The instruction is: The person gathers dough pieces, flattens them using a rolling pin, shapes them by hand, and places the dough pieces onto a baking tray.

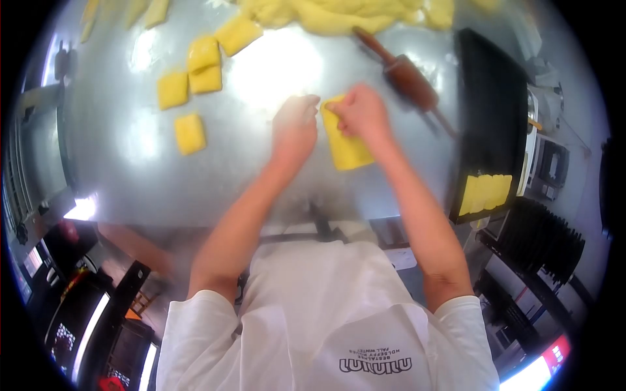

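Observation:
A flat, oblong sheet of yellow dough [351, 151] lies on the metal worktop in front of me. My right hand [364, 116] is closed in a pinch on its far end, thumb and fingertips pressed together over the dough. Just left of that end is my left hand [295, 129], its fingers curled in and slightly blurred; a small gap shows between the fingertips and the dough. Beyond my right hand a brown wooden rolling pin [411, 81] lies at a slant.
Several yellow dough pieces [190, 133] are at the left of the metal worktop [248, 169], two overlapping. A large dough mass [332, 14] spreads along the far side. On the right stands a black tray [490, 111] with flat dough pieces [486, 194] at its near end.

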{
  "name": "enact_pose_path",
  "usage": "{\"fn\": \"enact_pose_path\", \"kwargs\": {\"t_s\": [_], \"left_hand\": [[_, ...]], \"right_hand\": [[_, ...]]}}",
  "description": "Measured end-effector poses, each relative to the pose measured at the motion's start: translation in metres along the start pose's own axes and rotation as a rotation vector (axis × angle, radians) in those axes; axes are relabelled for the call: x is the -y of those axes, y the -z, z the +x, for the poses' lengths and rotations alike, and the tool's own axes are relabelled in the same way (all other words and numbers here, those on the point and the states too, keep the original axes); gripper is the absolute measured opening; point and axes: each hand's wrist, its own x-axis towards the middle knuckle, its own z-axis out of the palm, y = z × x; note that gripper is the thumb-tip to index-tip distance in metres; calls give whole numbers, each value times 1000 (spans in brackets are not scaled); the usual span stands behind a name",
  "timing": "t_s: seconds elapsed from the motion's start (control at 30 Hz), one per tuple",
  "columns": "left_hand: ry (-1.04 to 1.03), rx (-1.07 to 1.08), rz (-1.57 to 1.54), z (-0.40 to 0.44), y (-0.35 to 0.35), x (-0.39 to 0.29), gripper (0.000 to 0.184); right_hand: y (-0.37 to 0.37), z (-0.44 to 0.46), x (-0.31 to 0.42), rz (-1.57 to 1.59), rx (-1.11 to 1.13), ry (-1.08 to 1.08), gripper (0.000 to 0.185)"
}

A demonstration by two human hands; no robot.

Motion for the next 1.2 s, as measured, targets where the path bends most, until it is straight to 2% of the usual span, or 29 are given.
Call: {"fn": "enact_pose_path", "kwargs": {"t_s": [0.1,0.2,0.23,0.3,0.4,0.5,0.63,0.73,0.8,0.9,1.03,1.1,1.2], "left_hand": [[-126,-16,71,-5,2,-1,31],[-343,-9,205,-12,8,-5,38],[-418,0,252,-14,11,-4,41],[-464,52,281,-18,14,0,49],[-511,178,359,-19,14,-3,58],[-503,340,407,-18,8,-21,71],[-491,488,513,-24,2,-19,86],[-427,509,566,-25,-2,-23,86],[-450,519,604,-22,-1,-22,84],[-486,490,599,-21,1,-24,75],[-454,465,437,-9,6,-22,61],[-482,352,371,0,10,-22,55],[-550,202,304,15,3,-27,47]], "right_hand": [[-2,-3,-5,35,-36,18,31],[2,1,-16,354,24,-19,24],[11,-4,-13,421,-49,-1,22],[35,-20,-8,547,-187,35,19],[47,-27,-39,552,-293,66,19],[44,-31,-62,493,-258,82,18],[38,-39,-63,645,-236,41,22],[29,-40,-50,798,-167,46,28],[23,-30,-45,792,-116,87,31],[25,-21,-50,899,-71,12,32],[44,-38,-47,980,-205,115,31],[57,-55,-57,1009,-288,166,29],[55,-68,-89,812,-408,86,27]]}}
